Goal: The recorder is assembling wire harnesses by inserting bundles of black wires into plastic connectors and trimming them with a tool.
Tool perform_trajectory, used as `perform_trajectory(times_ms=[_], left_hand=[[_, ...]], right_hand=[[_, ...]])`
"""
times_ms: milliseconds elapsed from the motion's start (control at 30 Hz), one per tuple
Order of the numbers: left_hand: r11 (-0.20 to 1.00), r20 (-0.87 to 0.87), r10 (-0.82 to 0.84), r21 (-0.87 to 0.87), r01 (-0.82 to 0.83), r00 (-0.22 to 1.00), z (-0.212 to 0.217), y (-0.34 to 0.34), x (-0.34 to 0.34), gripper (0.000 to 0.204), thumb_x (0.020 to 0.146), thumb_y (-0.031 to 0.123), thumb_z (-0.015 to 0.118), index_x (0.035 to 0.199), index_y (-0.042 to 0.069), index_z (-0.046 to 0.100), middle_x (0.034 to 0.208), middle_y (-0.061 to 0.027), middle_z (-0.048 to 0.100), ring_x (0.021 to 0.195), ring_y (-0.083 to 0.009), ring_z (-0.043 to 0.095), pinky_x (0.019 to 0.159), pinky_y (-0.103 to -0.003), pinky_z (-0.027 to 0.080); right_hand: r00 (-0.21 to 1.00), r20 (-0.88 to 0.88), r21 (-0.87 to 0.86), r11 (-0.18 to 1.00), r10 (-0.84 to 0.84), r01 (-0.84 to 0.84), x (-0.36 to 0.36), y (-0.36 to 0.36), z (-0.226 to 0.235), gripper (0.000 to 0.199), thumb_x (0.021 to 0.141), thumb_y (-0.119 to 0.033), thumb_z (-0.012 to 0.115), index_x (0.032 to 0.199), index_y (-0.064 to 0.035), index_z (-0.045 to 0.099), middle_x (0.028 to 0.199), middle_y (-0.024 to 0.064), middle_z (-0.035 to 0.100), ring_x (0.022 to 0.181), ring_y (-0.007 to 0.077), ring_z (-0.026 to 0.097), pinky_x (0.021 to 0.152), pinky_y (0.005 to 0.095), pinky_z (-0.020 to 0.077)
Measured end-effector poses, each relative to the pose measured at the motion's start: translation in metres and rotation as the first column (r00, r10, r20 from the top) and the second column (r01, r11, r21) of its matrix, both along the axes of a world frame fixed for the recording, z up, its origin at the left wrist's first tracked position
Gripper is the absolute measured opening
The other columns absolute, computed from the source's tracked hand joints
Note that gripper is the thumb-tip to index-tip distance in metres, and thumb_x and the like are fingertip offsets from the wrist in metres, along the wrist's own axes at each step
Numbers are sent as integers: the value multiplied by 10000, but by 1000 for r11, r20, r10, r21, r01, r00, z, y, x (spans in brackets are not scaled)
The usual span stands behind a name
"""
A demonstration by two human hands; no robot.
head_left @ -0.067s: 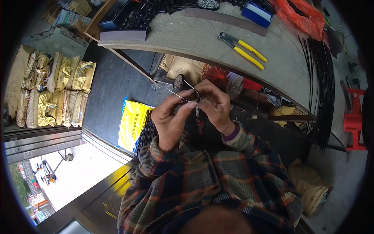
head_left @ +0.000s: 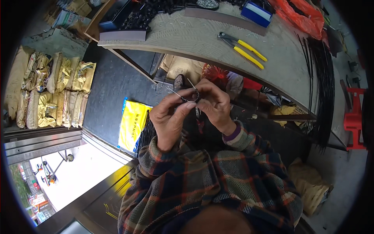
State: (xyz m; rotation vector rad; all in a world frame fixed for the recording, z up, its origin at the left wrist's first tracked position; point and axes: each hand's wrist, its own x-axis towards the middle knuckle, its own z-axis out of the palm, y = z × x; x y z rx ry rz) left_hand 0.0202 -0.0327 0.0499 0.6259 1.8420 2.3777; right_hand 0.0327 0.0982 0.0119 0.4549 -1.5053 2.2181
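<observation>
Both hands are raised in front of my body, pinching a small curved wire piece (head_left: 198, 94) between thumbs and fingertips. The piece is bent into an arc and looks dark and twisted or beaded, with two thin pale ends sticking up and away from me. My left hand (head_left: 169, 119) grips its left side, thumb in front. On the right side my right hand (head_left: 215, 107) is closed on it, fingers curled over from above. The fingers hide part of the arc. Pliers (head_left: 245, 50) with yellow handles lie on the workbench (head_left: 194, 37) beyond my hands.
Black parts (head_left: 138, 17) are heaped at the bench's far left, with a blue box (head_left: 257, 15) farther right. Black wires (head_left: 324, 93) hang over its right end. A yellow bag (head_left: 132, 124) lies on the floor, left of my hands. Packed brown sacks (head_left: 58, 87) are stacked farther left.
The pale ends of the wire piece have shifted slightly; the right one has swung a little to the right. Both hands keep their pinch in nearly the same place.
</observation>
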Motion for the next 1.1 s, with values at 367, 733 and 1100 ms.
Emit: perform_trajectory(times_ms=[367,733,1100], left_hand=[[973,129,-230,38,227,965,12,-4,-7,111,852,77,536,919,-7,511,855,-71,585,792,-117,543,772,-239,414],[960,235,-261,169,225,936,8,-16,-39,177,705,68,671,843,-1,584,765,-17,509,701,-84,428,655,-213,328],[944,267,-271,263,201,925,-9,-22,-57,163,764,7,629,924,-7,603,800,6,529,755,-62,467,697,-199,368]], right_hand=[[919,152,-255,913,365,-320,-8,14,29,409,691,-316,724,820,4,503,720,28,455,624,91,448,573,201,378],[652,535,285,612,538,-738,-95,57,77,240,760,-112,647,953,19,592,838,75,616,766,135,568,666,249,448],[883,-414,905,3,-220,425,-321,20,21,143,723,-128,614,862,-145,642,849,25,535,851,217,559,633,363,465]])
